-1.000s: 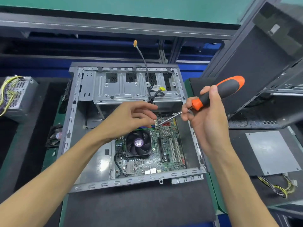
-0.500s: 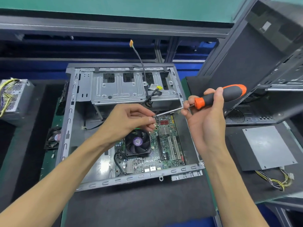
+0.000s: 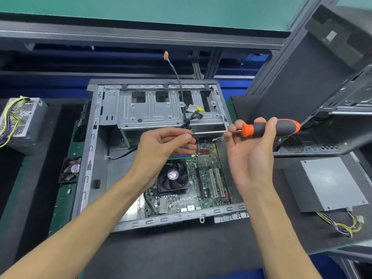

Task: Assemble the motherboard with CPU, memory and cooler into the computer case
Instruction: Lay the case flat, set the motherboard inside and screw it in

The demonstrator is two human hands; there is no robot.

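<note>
- My right hand holds the screwdriver by its orange-and-grey handle, level above the case, shaft pointing left. I judge it is held flat so that the tip comes to my other hand rather than to the board.
- My left hand has its fingertips pinched together right at the tip of the shaft. My guess is that it is seating a screw on the bit; whatever is pinched is hidden by the fingers, so I cannot say that a screw is there.
- The motherboard lies flat inside the case, toward its right side, with the cooler fan on it and a memory stick just behind the fan. The CPU would be under the cooler, out of sight.
- The case lies on its side on the bench, open side up, which gives straight access from above.
- My left wrist covers the board's left edge, so I cannot see any screw holes there.
- A black cable with an orange plug rises loose from the drive cage.
- Whether any board screws are already in is too small to tell.
</note>
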